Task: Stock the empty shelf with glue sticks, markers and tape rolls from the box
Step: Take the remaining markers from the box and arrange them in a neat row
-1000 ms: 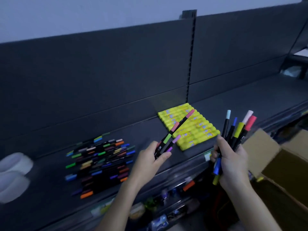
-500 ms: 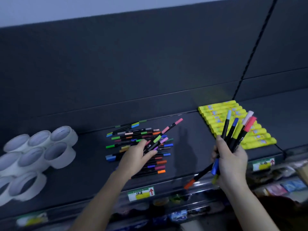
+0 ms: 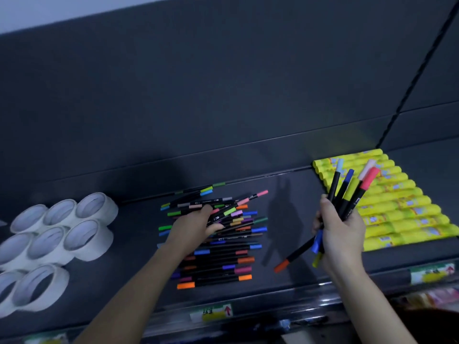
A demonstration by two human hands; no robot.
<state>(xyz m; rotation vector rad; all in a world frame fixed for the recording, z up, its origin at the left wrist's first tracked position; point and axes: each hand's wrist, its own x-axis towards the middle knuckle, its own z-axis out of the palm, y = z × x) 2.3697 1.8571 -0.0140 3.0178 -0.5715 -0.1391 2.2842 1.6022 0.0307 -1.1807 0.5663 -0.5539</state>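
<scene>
Now the left hand [image 3: 195, 228], apparently pinching a few markers [image 3: 231, 211], lays them on the pile [image 3: 223, 259] midway along the shelf [image 3: 134, 274]; the right hand [image 3: 341, 235] grips a bundle [image 3: 345, 194] near its front edge. Next, probably: release, pass more.

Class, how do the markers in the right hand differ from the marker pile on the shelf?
The held markers fan upward, gripped by the right hand; the marker pile lies flat on the shelf. The held markers are few; the marker pile holds many. Both have black barrels, coloured caps.
</scene>
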